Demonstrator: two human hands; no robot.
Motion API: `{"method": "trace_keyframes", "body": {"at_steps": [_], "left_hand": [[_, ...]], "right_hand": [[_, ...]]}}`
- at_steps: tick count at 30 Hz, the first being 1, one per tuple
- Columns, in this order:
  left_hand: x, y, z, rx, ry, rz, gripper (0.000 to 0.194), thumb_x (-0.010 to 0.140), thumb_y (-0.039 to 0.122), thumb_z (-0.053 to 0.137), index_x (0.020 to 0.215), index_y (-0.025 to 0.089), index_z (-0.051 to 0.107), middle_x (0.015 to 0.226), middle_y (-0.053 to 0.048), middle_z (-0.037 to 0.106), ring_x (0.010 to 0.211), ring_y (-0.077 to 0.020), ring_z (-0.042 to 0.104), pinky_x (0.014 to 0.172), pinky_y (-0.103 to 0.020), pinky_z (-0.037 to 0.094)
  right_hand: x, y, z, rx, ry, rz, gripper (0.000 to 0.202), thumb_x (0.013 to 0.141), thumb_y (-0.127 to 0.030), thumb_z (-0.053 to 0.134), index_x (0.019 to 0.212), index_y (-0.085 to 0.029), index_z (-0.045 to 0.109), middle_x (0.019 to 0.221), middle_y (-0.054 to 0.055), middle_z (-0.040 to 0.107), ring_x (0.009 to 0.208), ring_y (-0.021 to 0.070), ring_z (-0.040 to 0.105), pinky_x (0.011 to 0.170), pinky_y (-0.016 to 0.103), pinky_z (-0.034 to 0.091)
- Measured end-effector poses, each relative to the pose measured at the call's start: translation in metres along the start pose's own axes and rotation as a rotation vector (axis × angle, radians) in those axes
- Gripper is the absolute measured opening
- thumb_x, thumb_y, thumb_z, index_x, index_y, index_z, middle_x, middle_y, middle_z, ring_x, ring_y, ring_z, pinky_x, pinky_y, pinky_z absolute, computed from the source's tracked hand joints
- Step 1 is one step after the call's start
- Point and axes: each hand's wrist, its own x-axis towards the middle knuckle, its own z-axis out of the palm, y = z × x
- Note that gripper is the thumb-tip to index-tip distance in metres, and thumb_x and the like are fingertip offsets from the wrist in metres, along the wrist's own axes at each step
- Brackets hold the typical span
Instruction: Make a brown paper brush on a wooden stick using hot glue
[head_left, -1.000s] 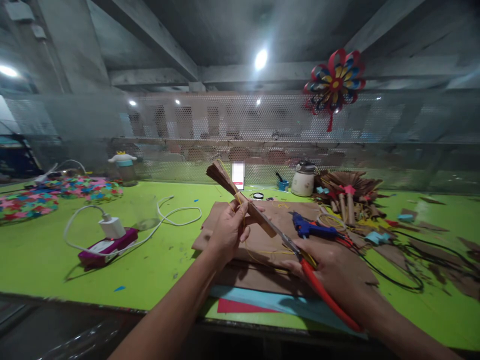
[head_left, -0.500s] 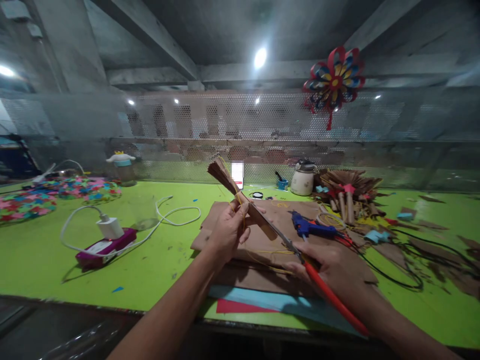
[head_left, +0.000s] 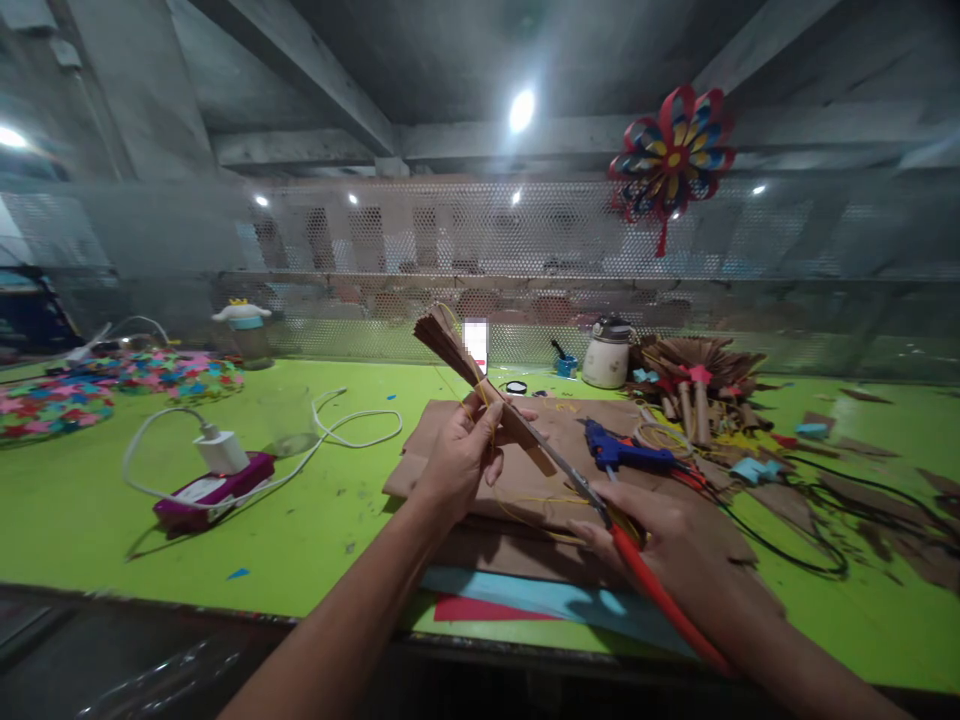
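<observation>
Left hand [head_left: 456, 462] raised above the worktop [head_left: 97, 500], fingers [head_left: 491, 468] clenched round a folded brown paper fan [head_left: 472, 375] near its middle, pleated end flaring up and to the left, narrow end slanting down to the right. Thin yellow string [head_left: 525, 500] wound about the fan at the grip and trailing down in loose loops over the brown paper sheets [head_left: 555, 480] beneath. Right hand [head_left: 675, 545] lower and to the right, fingers closed on the red handles of scissors [head_left: 600, 510], blades pointing up-left and reaching the fan's narrow end just beside the left hand; whether the blades are parted, not clear.

Under the brown sheets, blue paper [head_left: 555, 600] and red paper [head_left: 472, 608] at the near edge. Just behind the right hand, a blue glue gun [head_left: 622, 455] lying on the sheets, black cable [head_left: 787, 545] curling off to the right. Farther back, a heap of finished brown fans [head_left: 697, 375], a white pot [head_left: 606, 355] and a small blue cup [head_left: 566, 368]. On the left, a white charger [head_left: 221, 452] on a magenta power strip [head_left: 214, 490], white cord [head_left: 352, 435] looping nearby, colourful paper pieces [head_left: 112, 385] well apart at the far left. On the mesh wall above, a red, blue and yellow paper pinwheel [head_left: 671, 155].
</observation>
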Motion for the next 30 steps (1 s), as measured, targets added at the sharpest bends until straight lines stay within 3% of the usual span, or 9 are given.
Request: {"method": "trace_keyframes", "body": {"at_steps": [5, 9, 13, 20, 25, 30], "left_hand": [[0.000, -0.001, -0.001, -0.003, 0.034, -0.016, 0.029, 0.079, 0.038, 0.058, 0.093, 0.017, 0.046, 0.087, -0.009, 0.066, 0.065, -0.0171, 0.066, 0.030, -0.013, 0.026], [0.001, -0.002, -0.003, -0.007, 0.060, -0.038, 0.029, 0.077, 0.038, 0.060, 0.093, 0.017, 0.048, 0.081, -0.005, 0.063, 0.054, -0.0102, 0.060, 0.029, -0.013, 0.027], [0.000, -0.001, -0.003, -0.046, 0.055, -0.050, 0.028, 0.076, 0.035, 0.062, 0.092, 0.016, 0.048, 0.075, -0.002, 0.059, 0.055, -0.0091, 0.058, 0.029, -0.012, 0.027], [-0.002, 0.004, -0.002, -0.122, -0.082, -0.085, 0.023, 0.078, 0.033, 0.060, 0.088, 0.017, 0.048, 0.074, -0.001, 0.057, 0.059, -0.0100, 0.059, 0.028, -0.010, 0.024], [-0.002, 0.004, -0.001, -0.086, -0.075, -0.094, 0.024, 0.078, 0.034, 0.060, 0.089, 0.017, 0.048, 0.077, -0.004, 0.061, 0.057, -0.0105, 0.060, 0.029, -0.011, 0.024], [-0.002, 0.003, 0.000, -0.044, -0.040, -0.075, 0.027, 0.078, 0.037, 0.058, 0.092, 0.017, 0.046, 0.081, -0.008, 0.065, 0.065, -0.0156, 0.064, 0.029, -0.012, 0.025]], "right_hand": [[0.004, -0.004, -0.002, 0.110, -0.046, 0.025, 0.021, 0.079, -0.035, 0.054, 0.085, -0.019, 0.066, 0.072, 0.002, 0.067, 0.060, 0.0155, 0.059, 0.055, 0.023, 0.045], [0.006, -0.008, -0.008, 0.298, -0.182, 0.118, 0.027, 0.081, -0.040, 0.049, 0.076, -0.019, 0.065, 0.057, -0.002, 0.058, 0.049, 0.0115, 0.050, 0.045, 0.020, 0.037], [0.004, -0.010, -0.019, 0.502, -0.323, 0.215, 0.033, 0.082, -0.046, 0.047, 0.071, -0.017, 0.060, 0.050, -0.004, 0.044, 0.043, 0.0079, 0.038, 0.040, 0.019, 0.028], [-0.006, -0.005, -0.036, 0.709, -0.382, 0.270, 0.045, 0.086, -0.050, 0.037, 0.067, -0.017, 0.060, 0.055, 0.000, 0.051, 0.049, 0.0103, 0.046, 0.049, 0.021, 0.041], [-0.004, -0.008, -0.032, 0.544, -0.342, 0.217, 0.041, 0.085, -0.050, 0.040, 0.074, -0.018, 0.063, 0.056, 0.000, 0.055, 0.049, 0.0118, 0.050, 0.044, 0.020, 0.038], [-0.003, -0.003, -0.008, 0.148, -0.049, 0.052, 0.026, 0.077, -0.041, 0.054, 0.082, -0.018, 0.066, 0.068, 0.003, 0.065, 0.061, 0.0170, 0.059, 0.055, 0.024, 0.045]]}}
